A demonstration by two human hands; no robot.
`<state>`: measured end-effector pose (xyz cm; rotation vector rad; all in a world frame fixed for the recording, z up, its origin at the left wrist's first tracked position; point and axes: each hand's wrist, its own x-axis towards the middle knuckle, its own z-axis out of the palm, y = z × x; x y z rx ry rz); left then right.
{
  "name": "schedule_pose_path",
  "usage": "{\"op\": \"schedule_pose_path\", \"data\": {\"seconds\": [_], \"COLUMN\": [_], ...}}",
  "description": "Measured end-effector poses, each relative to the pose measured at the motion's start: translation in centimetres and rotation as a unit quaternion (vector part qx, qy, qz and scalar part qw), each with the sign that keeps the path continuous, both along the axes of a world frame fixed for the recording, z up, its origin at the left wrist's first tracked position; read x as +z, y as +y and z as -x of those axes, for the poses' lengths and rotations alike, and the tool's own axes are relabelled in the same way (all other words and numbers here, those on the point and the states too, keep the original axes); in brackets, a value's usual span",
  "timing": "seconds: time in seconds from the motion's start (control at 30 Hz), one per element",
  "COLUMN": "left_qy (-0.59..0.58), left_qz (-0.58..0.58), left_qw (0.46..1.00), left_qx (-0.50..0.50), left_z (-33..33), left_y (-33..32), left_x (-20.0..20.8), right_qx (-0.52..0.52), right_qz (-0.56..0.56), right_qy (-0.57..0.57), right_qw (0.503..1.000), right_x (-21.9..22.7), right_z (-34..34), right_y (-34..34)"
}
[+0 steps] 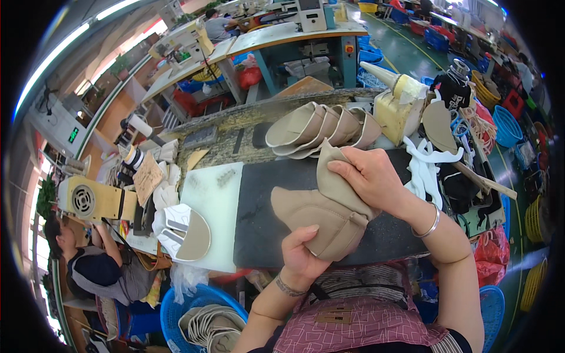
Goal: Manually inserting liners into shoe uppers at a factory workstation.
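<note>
Cream machine [82,197], left of the frame: round vent facing out; working end lost behind stacked scraps.

Co-worker [112,273], lower left: seated, cap and apron; hands partly screened by the machine.

Blue basket [166,320], lower left of centre: holds nested beige pieces [213,325], their number hard to count; base cut off by the lower edge.

White-and-tan piece [197,243], left of centre: curved outer edge, lying at the end of the desk [226,155]; the far side merges with pale scraps.

Pale board [207,191], centre left: flat, its upper part smudged dark.

Dark mat [256,235], centre: adjoins the pale board; largely covered by hands and work.

Left hand [301,250], lower centre: grip narrow, holding the lower left of the tan piece; thumb on the near face, fingers mostly hidden behind.

Tan piece [315,212], centre: stitched, raised above the dark mat, between both hands; whether one folded part or two overlapping, cannot be told.

Cupped tan stack [294,128], upper centre: nested on its side; inner members largely concealed.

Right hand [372,176], right of centre: grip closed about the raised upper flap; far fingertips out of sight.

Yellowish container [389,116], upper right: tapered nozzle; contents indiscernible.

Pale strips [425,167], right: tangled, lower ends partly behind the right wrist.

Red bag [491,253], lower right: crumpled, contents obscured.
</note>
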<state>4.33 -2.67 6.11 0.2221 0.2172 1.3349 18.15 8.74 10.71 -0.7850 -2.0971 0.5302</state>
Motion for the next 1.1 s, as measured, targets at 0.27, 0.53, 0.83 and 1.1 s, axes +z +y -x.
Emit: {"op": "schedule_pose_path", "data": {"seconds": [0.27,0.53,0.83,1.1], "left_qy": [0.065,0.119,0.182,0.153], "left_qz": [-0.055,-0.064,-0.107,-0.181], "left_qw": [0.996,0.990,0.976,0.971], "left_qx": [-0.019,0.032,0.058,0.031], "left_z": [0.9,1.0,1.1,0.8], "left_y": [0.0,0.2,-0.5,-0.6], "left_x": [-0.5,0.8,1.7,0.6], "right_qx": [-0.005,-0.046,-0.024,0.029], "right_qz": [-0.136,-0.172,-0.138,-0.160], "right_qy": [-0.060,-0.130,-0.153,-0.055], "right_qw": [0.989,0.975,0.978,0.985], "right_x": [-0.6,0.8,2.4,1.1], "right_z": [1.2,1.9,2.7,3.8], "right_y": [-1.3,0.2,0.2,0.0]}}
